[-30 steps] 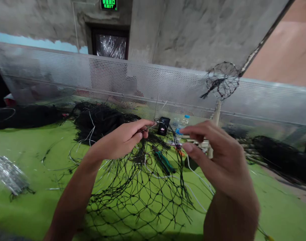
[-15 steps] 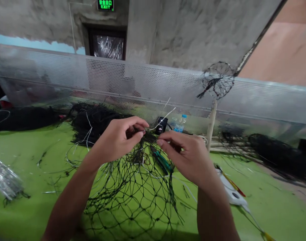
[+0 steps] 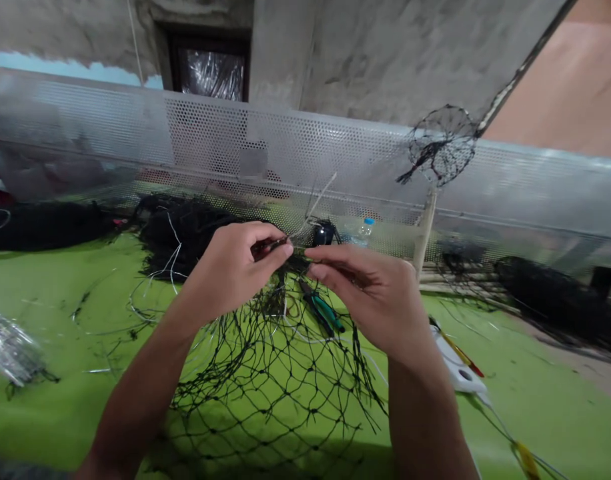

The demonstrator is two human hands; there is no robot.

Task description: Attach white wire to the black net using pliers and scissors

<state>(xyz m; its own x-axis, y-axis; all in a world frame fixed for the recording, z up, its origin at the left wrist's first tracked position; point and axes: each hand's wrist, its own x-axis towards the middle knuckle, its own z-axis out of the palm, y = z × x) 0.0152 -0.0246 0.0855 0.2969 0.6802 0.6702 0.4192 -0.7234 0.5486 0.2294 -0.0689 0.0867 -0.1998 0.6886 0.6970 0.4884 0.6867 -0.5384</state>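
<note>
- We pinch the gathered top of the black net (image 3: 289,385) between the thumb and fingers of our left hand (image 3: 238,267).
- Our right hand (image 3: 370,287) is closed on dark strands of the same bunch — its fingertips just beside the left ones.
- Below our hands, the net spreads in open mesh over the green table cover (image 3: 515,407).
- Between our forearms we see the green-handled pliers (image 3: 325,312).
- A pale wire (image 3: 320,200) rises past our fingertips — whether we grip it, we cannot tell.
- Beyond, a blue-capped bottle (image 3: 367,228) stands left of a wooden stick (image 3: 425,230).
</note>
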